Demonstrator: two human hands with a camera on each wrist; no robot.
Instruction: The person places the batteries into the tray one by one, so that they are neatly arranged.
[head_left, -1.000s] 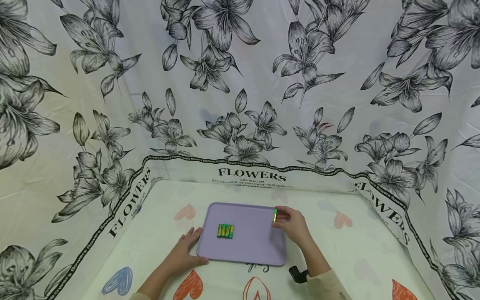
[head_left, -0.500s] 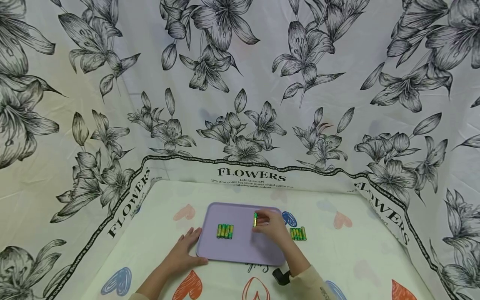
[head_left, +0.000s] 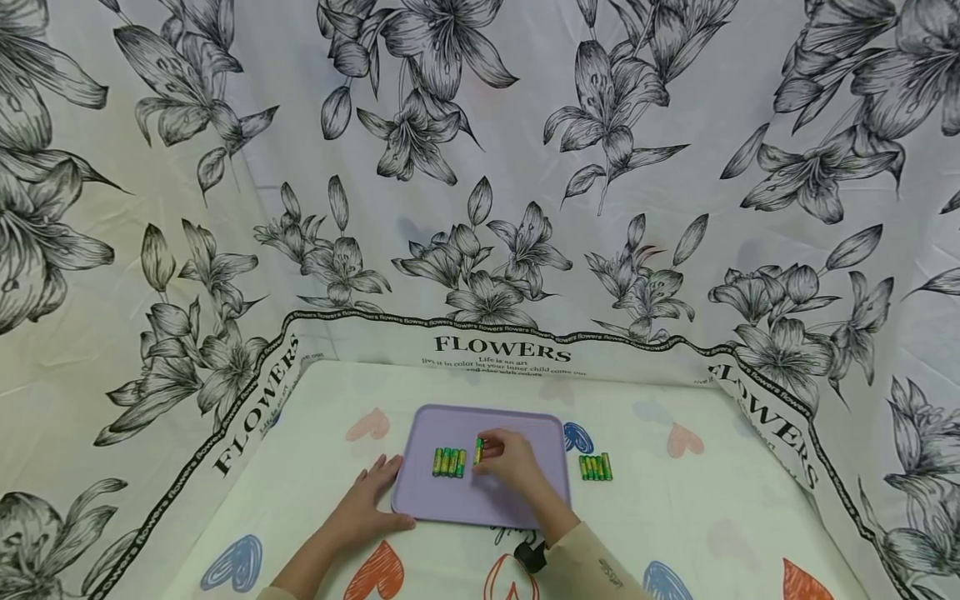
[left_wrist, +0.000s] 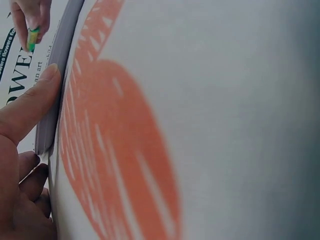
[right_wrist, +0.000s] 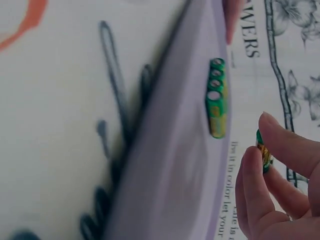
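Note:
A lilac tray [head_left: 420, 507] lies on the table. Several green-and-yellow batteries [head_left: 448, 462] sit side by side on its left half. My right hand [head_left: 512, 462] pinches one more battery [head_left: 478, 451] upright between thumb and fingers, above the tray and just right of that row. In the right wrist view the held battery [right_wrist: 263, 151] shows between the fingertips, apart from the row. My left hand [head_left: 366, 504] rests at the tray's near-left corner with fingers spread. In the left wrist view its thumb [left_wrist: 35, 107] touches the tray's wall.
Right of the tray, another row of batteries [head_left: 596, 467] lies on the white cloth [head_left: 720, 467] printed with hearts. A black strap-like object [head_left: 531, 556] is at my right wrist. Flower-printed curtains [head_left: 480, 250] stand around the back and sides.
My right hand has carried the battery leftward from the tray's right edge to near the row. The batteries right of the tray have come into sight. The left hand stays put.

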